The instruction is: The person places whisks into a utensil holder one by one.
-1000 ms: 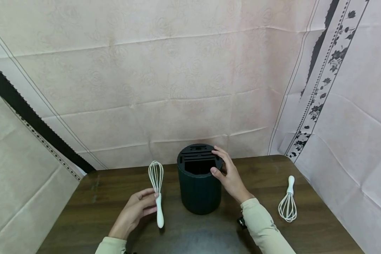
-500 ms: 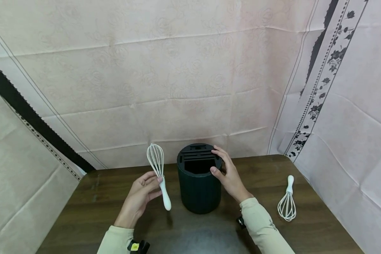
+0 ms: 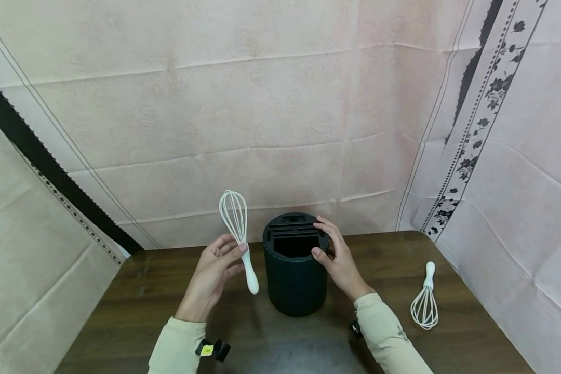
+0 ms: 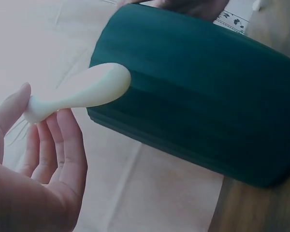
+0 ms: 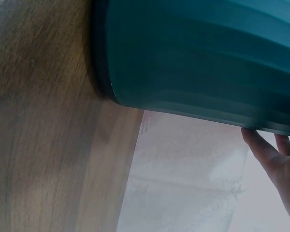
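My left hand [image 3: 210, 275] pinches a white whisk [image 3: 250, 274] where its handle meets the wires. The whisk is raised above the table, wire loops up and handle slanting down to the right, just left of a dark green utensil holder [image 3: 295, 288]. In the left wrist view, the rounded handle end [image 4: 99, 87] overlaps the holder's side [image 4: 193, 92]. The holder stands upright, with a slotted black top and one large rectangular opening facing me. My right hand [image 3: 340, 265] grips its right upper rim, thumb in front and fingers on the top edge.
A second white whisk [image 3: 425, 306] lies on the right of the brown wooden table [image 3: 135, 311], handle pointing away. Pale patterned cloth [image 3: 262, 114] hangs behind the table's back edge and along both sides.
My left hand has lifted the whisk up from near the table and brought it slightly rightward, closer to the holder. The right hand stays at the holder's rim.
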Tool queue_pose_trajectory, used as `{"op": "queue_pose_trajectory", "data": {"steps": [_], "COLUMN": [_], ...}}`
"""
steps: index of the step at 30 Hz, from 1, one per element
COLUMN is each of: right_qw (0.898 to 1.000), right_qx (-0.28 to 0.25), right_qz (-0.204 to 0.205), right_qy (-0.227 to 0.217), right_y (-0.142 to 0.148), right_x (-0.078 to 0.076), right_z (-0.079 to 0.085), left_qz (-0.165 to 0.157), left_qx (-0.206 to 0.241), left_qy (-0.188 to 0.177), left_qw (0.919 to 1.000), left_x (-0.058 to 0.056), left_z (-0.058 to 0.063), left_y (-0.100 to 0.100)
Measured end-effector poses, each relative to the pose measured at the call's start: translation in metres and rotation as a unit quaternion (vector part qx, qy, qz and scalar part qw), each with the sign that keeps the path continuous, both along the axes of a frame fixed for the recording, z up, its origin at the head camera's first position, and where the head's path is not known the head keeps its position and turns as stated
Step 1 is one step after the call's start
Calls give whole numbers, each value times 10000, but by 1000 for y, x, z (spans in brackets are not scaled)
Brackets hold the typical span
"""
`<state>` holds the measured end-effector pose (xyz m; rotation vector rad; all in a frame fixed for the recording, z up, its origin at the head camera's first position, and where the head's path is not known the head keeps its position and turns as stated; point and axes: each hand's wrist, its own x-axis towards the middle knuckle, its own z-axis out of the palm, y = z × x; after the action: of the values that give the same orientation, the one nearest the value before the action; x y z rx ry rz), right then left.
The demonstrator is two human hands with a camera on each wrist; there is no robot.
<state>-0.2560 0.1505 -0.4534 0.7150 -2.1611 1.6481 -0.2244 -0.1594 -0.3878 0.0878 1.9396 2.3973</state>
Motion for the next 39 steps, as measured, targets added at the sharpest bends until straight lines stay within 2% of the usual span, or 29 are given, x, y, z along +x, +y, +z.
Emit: {"op": "queue_pose_trajectory", "data": {"steps": [9, 21, 29, 39], "right_qw": [10000, 10000, 10000, 10000], "right_qx": [13, 5, 11, 20], "right_qz": [-15, -12, -3, 21], "right_qy": [-13, 36, 39, 38], "right_y": [0, -1, -1, -1], "right_x": [1, 1, 1, 1], "right_z": [1, 0, 0, 0], "left_qz": [76, 86, 20, -123], "left_qx": [30, -146, -234, -513], "left_qy": [142, 385, 726, 1336], "left_qw": [9999, 9991, 9971, 9896], "left_x": [-2, 0, 2, 4], "left_z": [9, 24, 36, 61], "left_y": [7, 12, 18, 30]}}
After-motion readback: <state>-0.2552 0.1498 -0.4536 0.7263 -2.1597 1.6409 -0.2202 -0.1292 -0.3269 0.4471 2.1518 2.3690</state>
